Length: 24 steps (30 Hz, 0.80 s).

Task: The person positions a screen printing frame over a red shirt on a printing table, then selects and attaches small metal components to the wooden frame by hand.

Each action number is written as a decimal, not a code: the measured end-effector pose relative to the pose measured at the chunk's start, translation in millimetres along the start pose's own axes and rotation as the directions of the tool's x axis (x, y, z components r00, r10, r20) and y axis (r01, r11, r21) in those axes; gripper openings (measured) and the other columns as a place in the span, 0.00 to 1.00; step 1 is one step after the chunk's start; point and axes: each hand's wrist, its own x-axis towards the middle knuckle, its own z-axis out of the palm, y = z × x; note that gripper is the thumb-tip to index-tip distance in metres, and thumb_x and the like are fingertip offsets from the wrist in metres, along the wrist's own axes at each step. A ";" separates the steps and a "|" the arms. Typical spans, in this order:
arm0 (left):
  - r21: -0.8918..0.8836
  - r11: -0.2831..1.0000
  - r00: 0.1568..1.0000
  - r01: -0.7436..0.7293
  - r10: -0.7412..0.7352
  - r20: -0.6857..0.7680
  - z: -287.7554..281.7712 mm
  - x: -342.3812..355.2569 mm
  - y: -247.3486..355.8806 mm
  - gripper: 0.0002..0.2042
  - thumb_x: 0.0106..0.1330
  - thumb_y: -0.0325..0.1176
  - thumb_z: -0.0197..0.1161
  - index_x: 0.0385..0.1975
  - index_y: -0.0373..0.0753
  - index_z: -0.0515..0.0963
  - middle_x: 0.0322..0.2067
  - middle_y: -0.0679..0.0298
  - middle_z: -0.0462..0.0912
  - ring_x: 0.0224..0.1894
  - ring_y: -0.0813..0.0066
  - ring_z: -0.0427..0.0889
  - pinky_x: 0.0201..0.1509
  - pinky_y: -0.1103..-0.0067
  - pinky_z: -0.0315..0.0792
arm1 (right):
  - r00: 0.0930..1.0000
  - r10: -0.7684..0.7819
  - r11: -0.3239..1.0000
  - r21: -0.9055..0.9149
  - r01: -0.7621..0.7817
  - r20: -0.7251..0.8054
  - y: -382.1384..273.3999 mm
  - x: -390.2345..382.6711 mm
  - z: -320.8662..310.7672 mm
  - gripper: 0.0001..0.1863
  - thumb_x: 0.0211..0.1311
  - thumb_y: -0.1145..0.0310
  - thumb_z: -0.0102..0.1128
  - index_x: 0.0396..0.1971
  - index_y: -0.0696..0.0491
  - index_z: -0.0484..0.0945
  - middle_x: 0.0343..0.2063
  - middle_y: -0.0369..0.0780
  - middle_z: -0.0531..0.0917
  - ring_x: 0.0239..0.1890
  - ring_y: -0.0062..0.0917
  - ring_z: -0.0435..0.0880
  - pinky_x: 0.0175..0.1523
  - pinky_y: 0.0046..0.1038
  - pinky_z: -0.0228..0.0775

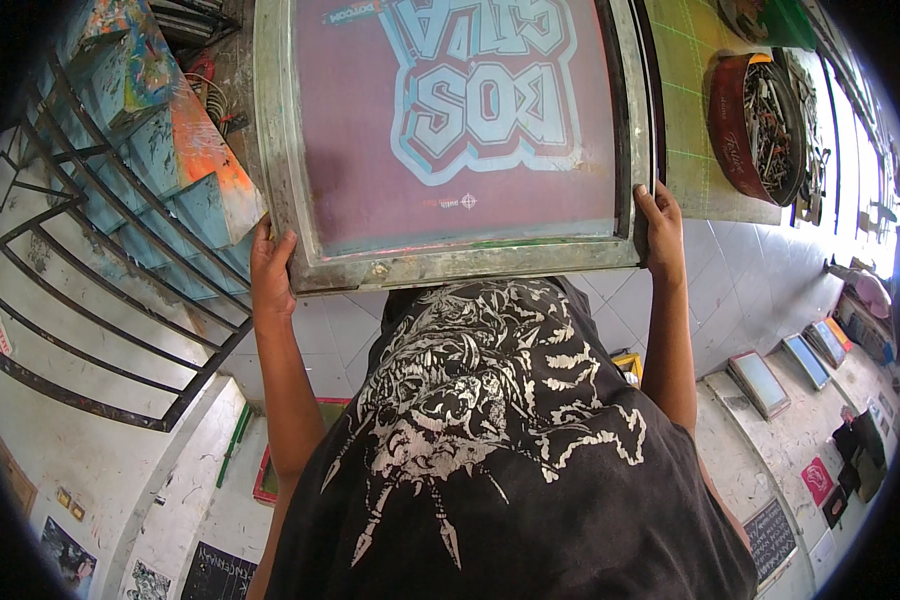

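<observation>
Near the screen [450, 125], a red tin [728, 130] (open) holds small pieces [773, 130]

Red tin [732, 130] w/ misc. bits [773, 130]; blk bars [210, 373].

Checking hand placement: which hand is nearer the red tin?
Right. The right hand grips the frame on the side facing the red tin; the left hand grips the opposite side.
</observation>
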 end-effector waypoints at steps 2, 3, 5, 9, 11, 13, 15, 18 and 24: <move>0.009 1.000 1.000 -0.003 0.003 -0.006 -0.1 -0.8 -0.2 0.26 0.64 0.28 0.61 0.61 0.32 0.63 0.51 0.59 0.75 0.52 0.73 0.75 0.58 0.78 0.66 | 1.000 0.007 1.000 0.007 -0.007 -0.008 -3.7 -1.6 3.5 0.15 0.67 0.63 0.56 0.43 0.60 0.75 0.32 0.35 0.79 0.31 0.15 0.75 0.36 0.20 0.68; 0.014 1.000 1.000 -0.005 0.005 -0.008 0.5 -1.0 0.0 0.26 0.64 0.28 0.61 0.61 0.32 0.63 0.51 0.59 0.75 0.52 0.72 0.75 0.58 0.77 0.66 | 1.000 0.010 1.000 0.001 -0.010 -0.006 -3.3 -1.4 2.8 0.15 0.67 0.63 0.56 0.44 0.60 0.75 0.32 0.35 0.79 0.31 0.15 0.75 0.36 0.20 0.68; 0.016 1.000 1.000 -0.003 0.003 -0.022 2.9 -1.7 0.7 0.26 0.64 0.28 0.61 0.61 0.33 0.63 0.51 0.59 0.76 0.52 0.73 0.75 0.58 0.77 0.66 | 1.000 0.017 1.000 -0.010 -0.017 0.000 -2.4 -0.7 0.8 0.16 0.67 0.62 0.56 0.44 0.60 0.75 0.32 0.35 0.79 0.30 0.15 0.75 0.36 0.20 0.68; 0.018 1.000 1.000 0.014 -0.013 -0.026 4.2 -2.6 2.5 0.25 0.64 0.27 0.61 0.61 0.33 0.63 0.51 0.59 0.76 0.52 0.73 0.75 0.58 0.77 0.66 | 1.000 0.012 1.000 -0.013 -0.012 -0.012 -0.5 0.5 0.7 0.16 0.67 0.61 0.56 0.44 0.60 0.75 0.32 0.34 0.79 0.31 0.15 0.75 0.36 0.20 0.68; 0.024 1.000 0.999 0.009 -0.008 -0.033 7.0 -2.6 3.3 0.25 0.64 0.27 0.60 0.61 0.33 0.63 0.51 0.59 0.76 0.52 0.73 0.75 0.58 0.77 0.66 | 1.000 -0.005 1.000 -0.028 0.005 -0.021 3.2 2.2 -1.7 0.16 0.67 0.61 0.56 0.44 0.60 0.75 0.33 0.35 0.80 0.31 0.15 0.75 0.38 0.20 0.68; 0.032 0.999 0.999 0.004 -0.003 -0.038 6.4 -3.0 2.8 0.25 0.64 0.27 0.60 0.61 0.32 0.63 0.51 0.59 0.76 0.52 0.73 0.75 0.57 0.77 0.66 | 1.000 -0.003 1.000 -0.010 0.003 -0.017 0.4 1.4 0.9 0.16 0.67 0.61 0.56 0.44 0.60 0.75 0.33 0.35 0.80 0.32 0.15 0.75 0.39 0.20 0.67; 0.040 0.999 0.999 -0.002 0.003 -0.035 4.5 -3.2 2.1 0.25 0.64 0.26 0.60 0.60 0.32 0.63 0.50 0.59 0.76 0.51 0.74 0.75 0.57 0.77 0.66 | 1.000 0.004 1.000 -0.015 -0.005 -0.015 -1.9 0.2 1.5 0.17 0.66 0.61 0.57 0.44 0.60 0.75 0.34 0.36 0.80 0.33 0.15 0.76 0.40 0.20 0.67; 0.031 1.000 0.999 0.003 -0.002 -0.041 5.7 -3.2 3.0 0.24 0.64 0.27 0.60 0.60 0.32 0.63 0.50 0.60 0.76 0.51 0.74 0.75 0.57 0.78 0.67 | 1.000 0.016 0.999 -0.042 -0.017 -0.022 -1.6 0.7 -1.2 0.17 0.66 0.61 0.57 0.45 0.60 0.75 0.34 0.36 0.80 0.34 0.16 0.76 0.41 0.20 0.67; 0.011 1.000 0.999 -0.021 0.021 -0.029 6.6 -1.4 2.1 0.24 0.64 0.27 0.61 0.60 0.33 0.64 0.51 0.60 0.76 0.51 0.74 0.75 0.57 0.78 0.66 | 1.000 0.007 0.999 -0.040 -0.008 -0.021 1.9 2.5 -2.7 0.17 0.66 0.61 0.57 0.44 0.60 0.75 0.33 0.34 0.80 0.33 0.15 0.75 0.40 0.20 0.67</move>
